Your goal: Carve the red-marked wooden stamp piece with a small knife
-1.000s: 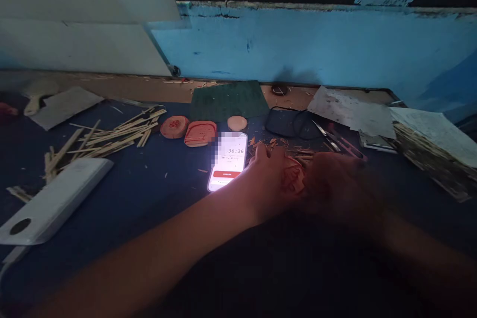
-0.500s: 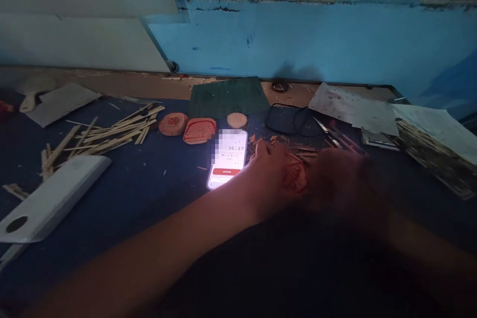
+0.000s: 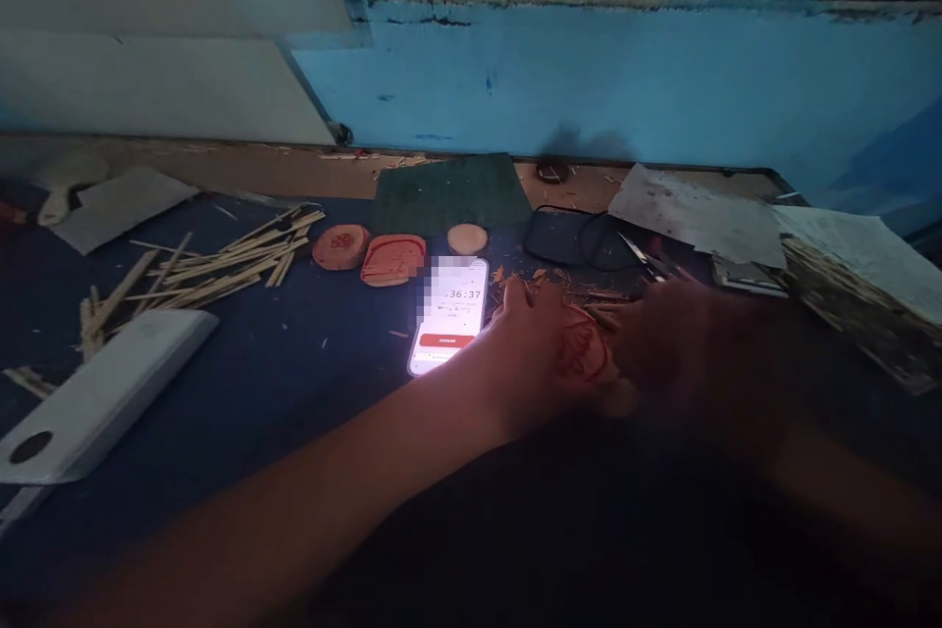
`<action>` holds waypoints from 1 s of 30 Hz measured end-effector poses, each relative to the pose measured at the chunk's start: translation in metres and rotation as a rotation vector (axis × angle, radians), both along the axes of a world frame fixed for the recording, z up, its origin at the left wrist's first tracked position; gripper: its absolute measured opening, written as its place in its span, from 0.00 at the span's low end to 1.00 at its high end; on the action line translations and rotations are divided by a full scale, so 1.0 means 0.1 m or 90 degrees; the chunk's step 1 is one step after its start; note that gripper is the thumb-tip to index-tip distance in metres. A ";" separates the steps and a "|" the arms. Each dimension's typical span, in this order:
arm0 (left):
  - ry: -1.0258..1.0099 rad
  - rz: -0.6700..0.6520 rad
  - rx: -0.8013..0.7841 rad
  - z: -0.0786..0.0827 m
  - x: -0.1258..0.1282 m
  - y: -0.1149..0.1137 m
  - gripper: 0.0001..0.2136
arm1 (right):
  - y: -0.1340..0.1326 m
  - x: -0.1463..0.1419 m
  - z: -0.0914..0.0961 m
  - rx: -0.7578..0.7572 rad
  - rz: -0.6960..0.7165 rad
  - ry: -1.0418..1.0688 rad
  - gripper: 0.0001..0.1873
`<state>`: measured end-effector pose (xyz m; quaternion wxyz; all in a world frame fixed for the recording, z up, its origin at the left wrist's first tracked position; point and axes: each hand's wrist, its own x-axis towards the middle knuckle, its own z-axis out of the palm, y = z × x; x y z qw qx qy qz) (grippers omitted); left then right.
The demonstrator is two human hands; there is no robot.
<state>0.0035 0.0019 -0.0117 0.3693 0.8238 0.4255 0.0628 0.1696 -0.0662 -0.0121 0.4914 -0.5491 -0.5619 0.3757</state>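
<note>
My left hand [image 3: 519, 343] is closed around the side of a carved wooden piece [image 3: 585, 350] with a red-coloured face and dark grooves. Close on its right is my right hand [image 3: 681, 343], dark and smeared by motion; its fingers and anything in them cannot be made out. Thin brown shavings [image 3: 541, 275] lie just beyond both hands. Beside my left wrist a lit phone [image 3: 450, 339] shows a timer. Behind the phone are two reddish carved blocks, one round [image 3: 340, 246] and one squarish [image 3: 393, 260], plus a plain pale disc [image 3: 467, 238].
Thin wooden sticks [image 3: 198, 265] and a long white piece with a hole [image 3: 110, 388] lie at left. A green sheet [image 3: 452, 191], a black cord [image 3: 559, 231], pointed metal tools [image 3: 639, 253] and a grey sheet [image 3: 692, 211] lie toward the blue wall [image 3: 589, 78].
My right hand has shifted slightly up beside the carved piece, covering more of the tools behind it. The carved piece is turned slightly; my left hand stays about where it was.
</note>
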 end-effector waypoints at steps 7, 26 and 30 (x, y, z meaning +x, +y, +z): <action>-0.011 0.004 -0.016 0.04 0.00 0.00 0.40 | 0.01 0.01 0.01 -0.022 0.014 0.106 0.32; -0.005 0.003 0.008 0.03 -0.01 0.01 0.39 | 0.04 0.01 0.05 -0.020 0.029 0.064 0.32; -0.008 0.002 -0.002 0.00 -0.01 0.02 0.40 | 0.05 0.00 0.06 0.009 0.005 0.086 0.32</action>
